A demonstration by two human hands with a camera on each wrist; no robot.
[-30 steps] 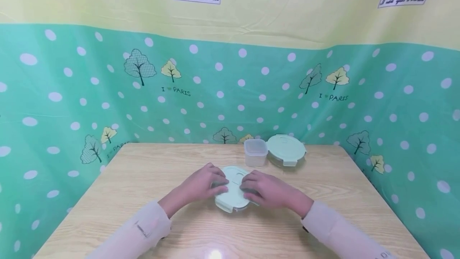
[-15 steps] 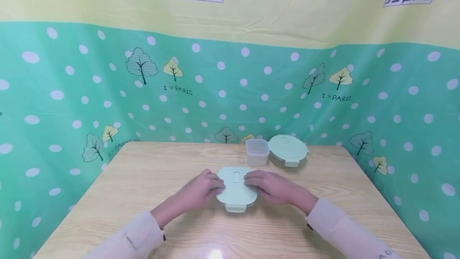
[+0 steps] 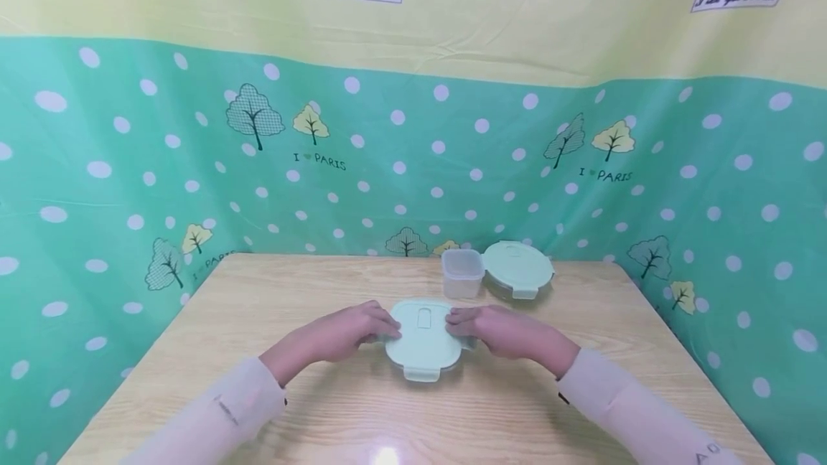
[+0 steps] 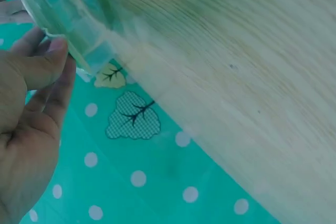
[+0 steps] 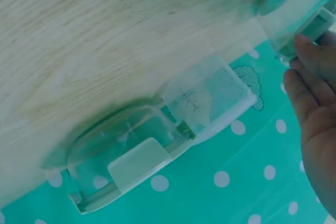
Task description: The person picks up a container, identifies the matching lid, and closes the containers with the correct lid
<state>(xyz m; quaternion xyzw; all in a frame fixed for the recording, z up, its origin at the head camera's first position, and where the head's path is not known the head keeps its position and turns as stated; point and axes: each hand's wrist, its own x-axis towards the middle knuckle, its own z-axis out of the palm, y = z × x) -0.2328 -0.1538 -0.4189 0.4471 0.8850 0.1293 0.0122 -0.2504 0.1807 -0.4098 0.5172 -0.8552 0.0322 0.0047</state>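
A food container with a pale green clip lid stands on the wooden table between my two hands. My left hand grips the lid's left edge; in the left wrist view its thumb lies against the container's rim, fingers behind. Over on the right side, my right hand pinches the edge, fingers on top of the lid. A side clip sticks out beneath those fingers, and the thumb is close to it in the right wrist view. The front clip faces me, folded down.
Behind the container stands a small clear plastic box without a lid. Beside it, at the back right, is a larger round container with a pale green lid. A polka-dot curtain hangs around the table.
The container has turned so its front clip faces me squarely. Both hands have slid outward from the lid's top to its left and right edges. The two things behind stay put.
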